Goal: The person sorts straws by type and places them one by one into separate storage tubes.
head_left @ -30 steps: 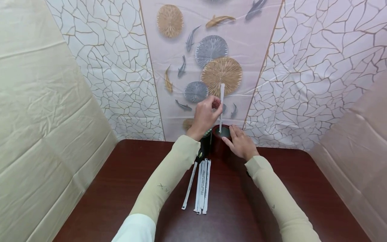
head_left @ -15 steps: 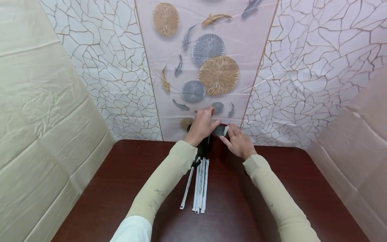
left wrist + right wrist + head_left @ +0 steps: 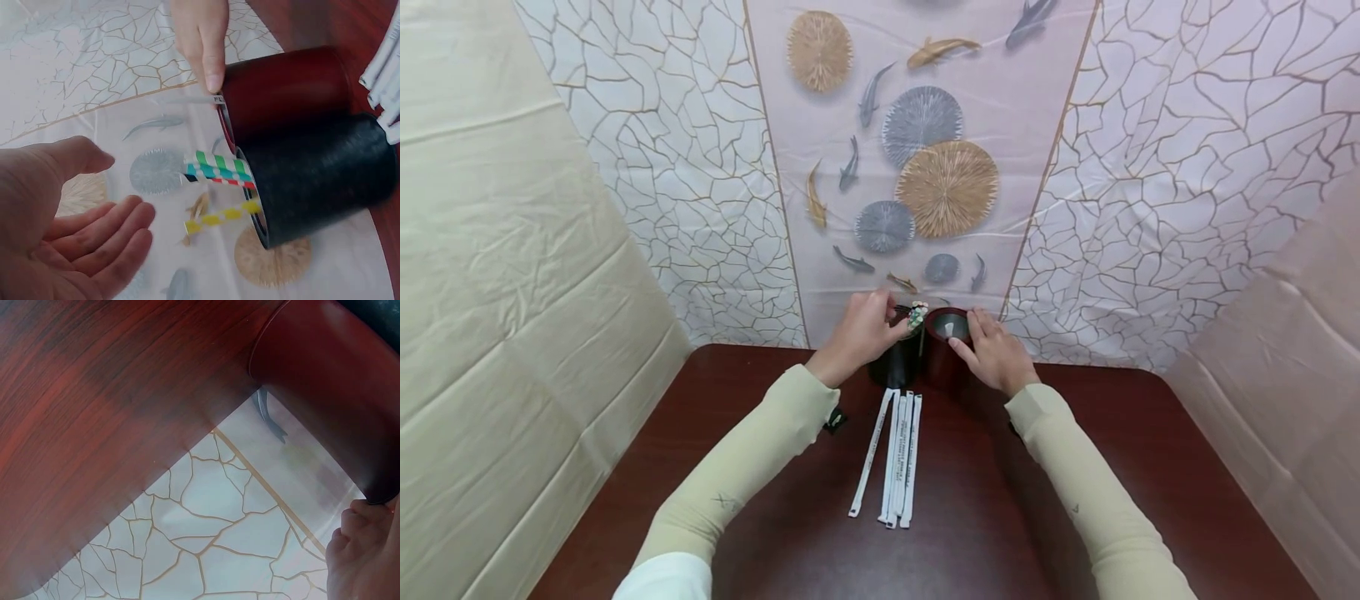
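My left hand [image 3: 859, 333] is beside the mouth of a black cup [image 3: 897, 362], its fingers loosely bent. The left wrist view shows a gap between that hand and the patterned straws [image 3: 215, 169] sticking out of the cup, striped green, dotted teal, red and yellow. My right hand [image 3: 996, 354] holds the rim of a dark red cup [image 3: 942, 362], thumb on the near side and fingers on the right. Inside this cup a white wrapped straw [image 3: 950, 329] shows at its tip. Several more white wrapped straws [image 3: 898, 458] lie on the table before the cups.
Both cups stand side by side near the far edge of the brown table [image 3: 970, 533]. Close behind hangs a patterned cloth [image 3: 947, 83] with fish and round leaves. Beige cloth walls [image 3: 512, 333] rise at both sides.
My left hand lowered a white wrapped straw into the red cup, let it go and moved left to the black cup. The right hand stays on the red cup's rim.
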